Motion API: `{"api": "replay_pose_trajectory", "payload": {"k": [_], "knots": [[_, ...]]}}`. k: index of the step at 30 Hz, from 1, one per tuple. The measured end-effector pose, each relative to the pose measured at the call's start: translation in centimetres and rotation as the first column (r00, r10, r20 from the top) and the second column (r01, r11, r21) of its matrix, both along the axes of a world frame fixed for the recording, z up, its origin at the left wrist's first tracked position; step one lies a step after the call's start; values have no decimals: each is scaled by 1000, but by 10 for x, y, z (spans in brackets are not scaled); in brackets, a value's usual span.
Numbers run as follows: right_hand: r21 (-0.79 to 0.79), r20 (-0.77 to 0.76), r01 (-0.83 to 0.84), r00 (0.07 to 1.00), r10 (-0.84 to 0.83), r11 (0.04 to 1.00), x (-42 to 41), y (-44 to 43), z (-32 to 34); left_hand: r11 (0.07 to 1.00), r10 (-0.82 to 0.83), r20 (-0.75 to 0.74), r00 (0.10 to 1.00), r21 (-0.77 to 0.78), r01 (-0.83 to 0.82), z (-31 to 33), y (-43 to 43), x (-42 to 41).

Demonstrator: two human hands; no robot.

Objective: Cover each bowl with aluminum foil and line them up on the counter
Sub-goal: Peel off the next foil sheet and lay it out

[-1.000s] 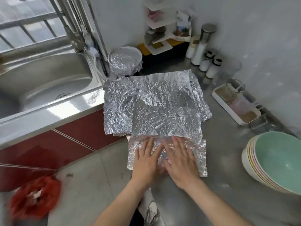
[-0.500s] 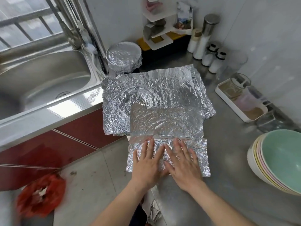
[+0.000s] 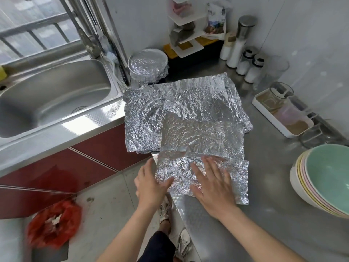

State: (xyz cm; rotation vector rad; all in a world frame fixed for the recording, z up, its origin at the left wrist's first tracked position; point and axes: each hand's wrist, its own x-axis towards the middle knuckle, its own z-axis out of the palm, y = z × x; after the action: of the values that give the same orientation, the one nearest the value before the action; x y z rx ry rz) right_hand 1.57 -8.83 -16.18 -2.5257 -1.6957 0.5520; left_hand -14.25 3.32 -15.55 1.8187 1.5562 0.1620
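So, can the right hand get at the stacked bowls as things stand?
Probably yes. The right hand lies flat on the foil, and only bare counter shows between it and the stacked bowls on its right.

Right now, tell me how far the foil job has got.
Done: one foil-covered bowl stands at the back beside the sink. In hand: the right hand presses flat on a crumpled foil sheet at the near edge of the counter; the left hand touches its left edge. Left: the stacked bowls on the right are uncovered, and nothing is lined up yet.
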Motion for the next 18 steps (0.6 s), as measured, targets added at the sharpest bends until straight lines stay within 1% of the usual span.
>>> {"api": "replay_pose_trajectory", "payload": {"k": [2,3,4,6,11,13,15,16,17,18], "knots": [[-1,-31,-4,1000,3,1000,-10,4,5,984,132,76,988,-134,-121,-6,-1,1],[-21,-47,1,999,-2,1000,-13,6,4,960,210,108,972,-209,-184,-7,-3,1],[-49,-71,8,997,-12,999,-16,7,2,939,267,126,955,-258,-228,-7,-4,1],[-96,-104,15,994,-25,995,-17,6,-2,914,321,160,933,-312,-261,-6,-5,-3],[-157,-164,-15,986,-11,988,-11,5,2,850,403,310,861,-475,-227,11,-3,-9],[-126,-205,-37,979,10,991,-12,7,16,831,425,372,825,-522,-192,25,-2,-5],[-77,-209,-94,975,76,993,-16,10,37,819,444,450,775,-555,-147,40,-1,2],[-53,-177,-132,977,121,990,-20,10,43,809,463,487,740,-573,-130,48,-1,7],[2,-110,-158,981,157,987,-24,10,45,801,483,523,702,-588,-114,56,0,10],[94,-38,-161,986,165,983,-29,10,46,795,497,552,669,-600,-95,65,0,14]]}}
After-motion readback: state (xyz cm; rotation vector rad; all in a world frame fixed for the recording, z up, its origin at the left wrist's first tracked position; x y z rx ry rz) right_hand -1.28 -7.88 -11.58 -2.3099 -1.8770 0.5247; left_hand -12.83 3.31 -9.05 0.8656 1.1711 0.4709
